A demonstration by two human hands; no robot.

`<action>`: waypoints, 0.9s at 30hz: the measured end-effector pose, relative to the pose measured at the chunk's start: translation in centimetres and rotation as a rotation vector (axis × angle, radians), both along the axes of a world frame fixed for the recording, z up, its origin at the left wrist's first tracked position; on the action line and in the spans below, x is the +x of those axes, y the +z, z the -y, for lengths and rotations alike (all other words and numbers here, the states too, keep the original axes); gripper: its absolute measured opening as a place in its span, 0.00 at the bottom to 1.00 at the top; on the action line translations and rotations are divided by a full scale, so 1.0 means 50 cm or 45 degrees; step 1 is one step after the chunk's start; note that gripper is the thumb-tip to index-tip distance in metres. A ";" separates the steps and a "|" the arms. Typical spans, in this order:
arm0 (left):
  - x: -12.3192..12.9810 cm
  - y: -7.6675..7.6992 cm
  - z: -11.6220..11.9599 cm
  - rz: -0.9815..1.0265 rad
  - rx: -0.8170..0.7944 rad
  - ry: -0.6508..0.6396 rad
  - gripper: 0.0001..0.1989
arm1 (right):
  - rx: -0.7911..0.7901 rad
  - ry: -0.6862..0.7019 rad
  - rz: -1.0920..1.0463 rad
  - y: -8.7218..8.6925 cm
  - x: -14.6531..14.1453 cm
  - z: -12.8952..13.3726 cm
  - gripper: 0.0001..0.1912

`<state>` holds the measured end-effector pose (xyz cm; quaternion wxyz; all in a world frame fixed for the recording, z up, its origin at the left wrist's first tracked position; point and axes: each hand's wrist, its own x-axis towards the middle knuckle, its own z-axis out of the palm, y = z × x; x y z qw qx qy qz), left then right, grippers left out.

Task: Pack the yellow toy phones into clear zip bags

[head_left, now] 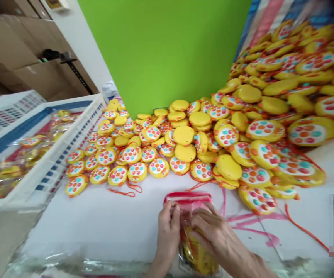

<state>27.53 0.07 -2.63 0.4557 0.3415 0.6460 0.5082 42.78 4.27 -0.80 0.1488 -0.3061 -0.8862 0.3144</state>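
Observation:
Near the front edge of the white table lies a clear plastic bag [181,197] with a red-pink top band and a yellow toy [201,256] inside it. My left hand [169,224] pinches the plastic at the left side of the bag's opening, thumb against fingers. My right hand [210,227] is bent over the right side of the bag, its fingers curled on the plastic just above the toy. Beyond the hands, loose yellow toys [184,135] with colourful dotted faces lie heaped, some face down, some with orange cords.
A white basket [97,106] holding bagged toys stands at the left. Behind the toys rises a green panel [167,50]. At the right the heap climbs against striped sheeting [267,19]. Cardboard boxes [7,42] are stacked at the back left. An orange cord [308,229] lies at the right.

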 end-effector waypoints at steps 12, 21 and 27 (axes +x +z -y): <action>-0.026 0.000 0.035 0.322 -0.102 -0.193 0.15 | 0.100 -0.148 -0.083 -0.023 -0.030 -0.010 0.07; -0.004 0.027 0.038 -0.268 -0.087 -0.330 0.15 | 0.268 -0.119 0.119 0.000 -0.065 -0.018 0.11; -0.018 0.013 0.051 -0.074 -0.121 -0.281 0.16 | 0.116 -0.516 -0.055 -0.019 0.033 -0.040 0.09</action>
